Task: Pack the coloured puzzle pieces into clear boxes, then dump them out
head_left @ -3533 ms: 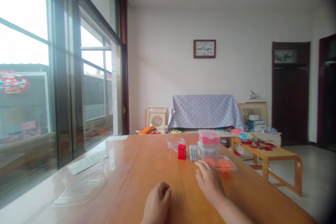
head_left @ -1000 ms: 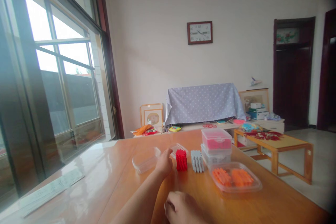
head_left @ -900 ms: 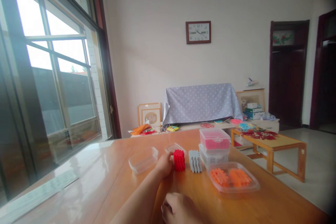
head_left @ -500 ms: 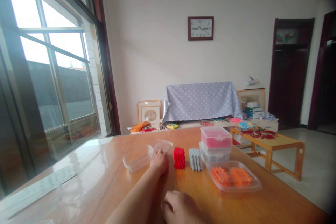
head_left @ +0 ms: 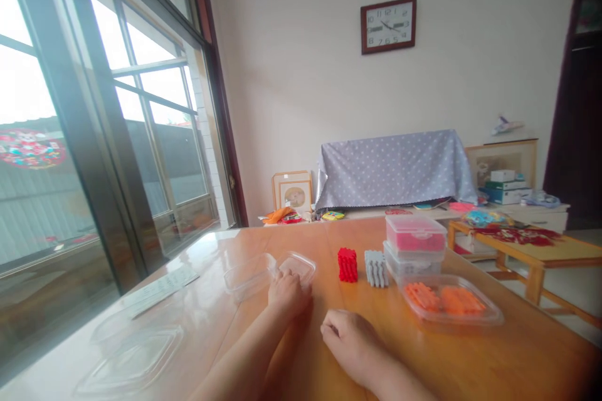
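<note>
My left hand [head_left: 286, 294] reaches across the table, its fingers curled over the near edge of a clear plastic lid [head_left: 303, 265]. Directly left of it stands a clear plastic container [head_left: 244, 279], close to the lid and seemingly empty. My right hand [head_left: 350, 338] rests on the table nearer to me, loosely curled, with nothing visible in it. Beyond the right hand are a stack of red wavy-edged pieces [head_left: 347, 265] and a similar stack of grey pieces [head_left: 376, 269]. A shallow clear tub [head_left: 489, 316] to the right holds orange pieces [head_left: 463, 301].
Two lidded boxes, a pink-filled one [head_left: 416, 238] on a greyish one [head_left: 409, 266], stand behind the tub. At left lie another clear lid [head_left: 134, 360] and paper sheets [head_left: 164, 288]. A low wooden bench [head_left: 536, 257] is beyond the table's right edge.
The view has swung left. My left hand has shifted left relative to the red stack, and the clear container and lid have shifted with it. More of my right forearm shows.
</note>
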Demonstrator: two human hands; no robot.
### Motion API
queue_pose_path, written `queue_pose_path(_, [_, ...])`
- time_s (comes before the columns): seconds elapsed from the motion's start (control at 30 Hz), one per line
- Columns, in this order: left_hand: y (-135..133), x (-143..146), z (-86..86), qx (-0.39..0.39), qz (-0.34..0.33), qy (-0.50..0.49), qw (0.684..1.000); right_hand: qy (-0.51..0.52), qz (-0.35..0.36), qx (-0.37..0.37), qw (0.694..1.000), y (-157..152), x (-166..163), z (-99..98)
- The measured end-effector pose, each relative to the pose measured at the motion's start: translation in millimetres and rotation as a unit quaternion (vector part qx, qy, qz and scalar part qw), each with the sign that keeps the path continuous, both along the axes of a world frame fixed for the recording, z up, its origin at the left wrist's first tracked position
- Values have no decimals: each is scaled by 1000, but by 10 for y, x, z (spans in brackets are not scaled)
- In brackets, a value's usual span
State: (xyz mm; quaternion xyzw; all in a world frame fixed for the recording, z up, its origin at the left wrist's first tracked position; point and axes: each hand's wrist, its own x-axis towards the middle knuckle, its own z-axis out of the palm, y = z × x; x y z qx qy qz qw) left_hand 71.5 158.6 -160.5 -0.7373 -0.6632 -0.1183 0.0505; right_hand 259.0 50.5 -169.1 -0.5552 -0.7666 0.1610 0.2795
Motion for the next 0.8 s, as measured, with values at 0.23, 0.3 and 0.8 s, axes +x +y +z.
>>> queue_pose_path(0.23, [-723, -404, 195, -3, 19, 14, 1000, 3, 12, 0, 1000, -7, 8, -15])
queue_pose_path(0.3, [-936, -506, 265, -12, 33, 13, 999, 4, 13, -4, 1000, -1, 10, -32])
queue_pose_path(0.8, [-785, -1047, 398, 12, 141, -107, 984, 5, 22, 11, 1000, 92, 15, -200])
